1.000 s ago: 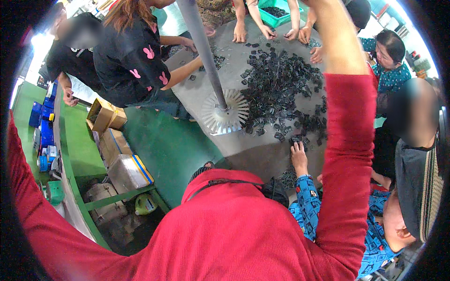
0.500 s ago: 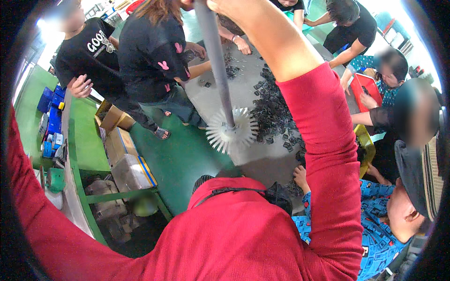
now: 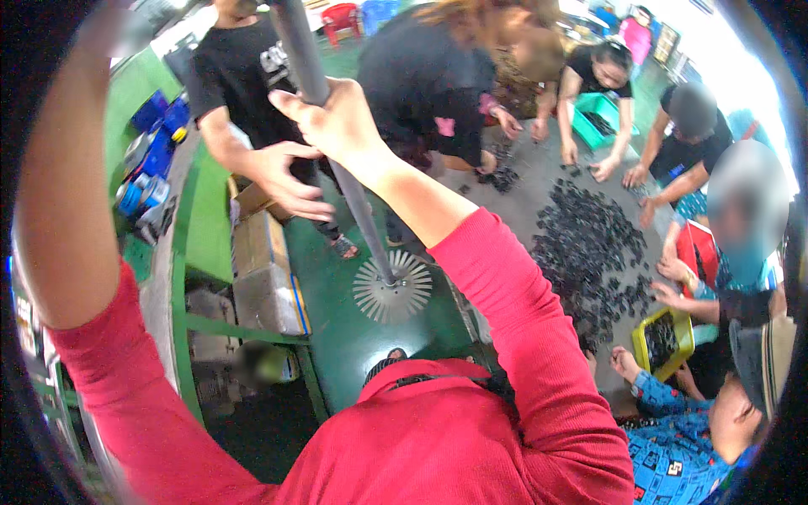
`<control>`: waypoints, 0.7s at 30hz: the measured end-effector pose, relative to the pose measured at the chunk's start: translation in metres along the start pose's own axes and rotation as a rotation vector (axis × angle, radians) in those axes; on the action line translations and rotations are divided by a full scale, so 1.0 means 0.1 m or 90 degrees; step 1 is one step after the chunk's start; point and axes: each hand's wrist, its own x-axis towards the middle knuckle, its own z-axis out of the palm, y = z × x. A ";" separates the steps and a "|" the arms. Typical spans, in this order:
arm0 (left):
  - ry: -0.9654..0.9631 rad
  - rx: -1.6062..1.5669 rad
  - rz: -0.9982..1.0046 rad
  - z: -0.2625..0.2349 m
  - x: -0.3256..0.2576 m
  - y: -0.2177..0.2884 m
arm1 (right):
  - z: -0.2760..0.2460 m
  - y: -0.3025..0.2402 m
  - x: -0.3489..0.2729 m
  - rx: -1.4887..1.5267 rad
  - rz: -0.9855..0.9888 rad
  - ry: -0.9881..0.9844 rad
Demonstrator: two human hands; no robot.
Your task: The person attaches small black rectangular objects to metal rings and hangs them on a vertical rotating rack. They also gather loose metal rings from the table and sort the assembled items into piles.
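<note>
My right hand (image 3: pixel 341 122) grips a long grey pole (image 3: pixel 358 202), its fingers closed around the shaft. At the pole's lower end is a round whitish disc (image 3: pixel 393 286) with flat blades or bristles fanning out; its exact kind is unclear. The disc hangs over or rests on the green floor, left of the table; I cannot tell which. My left forearm rises along the left side, and its hand is beyond the picture's upper edge. A co-worker's open hand (image 3: pixel 286 181) is beside the pole, just below my right hand.
A grey table (image 3: pixel 522 210) on the right carries a heap of small black parts (image 3: pixel 589 252), with several people working around it. Green (image 3: pixel 593 122), red (image 3: pixel 699 252) and yellow trays (image 3: pixel 644 341) line its edge. Cardboard boxes (image 3: pixel 259 244) stand beside a green bench (image 3: pixel 208 223) on the left.
The pole's disc has moved from over the table's edge to over the floor at the left. My right hand has come lower, my left forearm has risen, and the co-worker's hand has reached toward the pole.
</note>
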 end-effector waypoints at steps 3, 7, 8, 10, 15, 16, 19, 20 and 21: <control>0.135 -0.100 0.060 0.27 -0.58 -0.23 | 0.45 0.30 -0.02 -0.010 0.017 -0.022; 0.320 -0.231 0.044 0.70 -1.33 -0.35 | 0.92 0.66 0.01 -0.048 0.051 -0.048; 0.389 -0.318 -0.035 1.17 -1.41 -0.37 | 0.70 0.93 0.01 -0.111 0.092 -0.034; 0.399 -0.380 -0.133 1.41 -1.81 -0.30 | 1.11 1.18 0.11 -0.028 0.037 -0.044; 0.242 -0.684 -0.171 1.87 -2.35 -0.05 | 1.68 1.64 0.65 -0.044 0.024 -0.081; 0.219 -0.715 -0.190 1.97 -2.42 -0.04 | 1.73 1.69 0.77 -0.046 0.062 -0.098; 0.148 -0.827 -0.206 2.29 -2.59 -0.10 | 1.78 1.95 1.03 -0.177 0.068 -0.122; 0.138 -0.899 -0.215 2.47 -2.65 -0.06 | 1.77 2.10 0.99 -0.253 0.067 -0.085; 0.122 -0.973 -0.219 2.64 -2.71 -0.01 | 1.71 2.20 0.91 -0.331 0.068 -0.045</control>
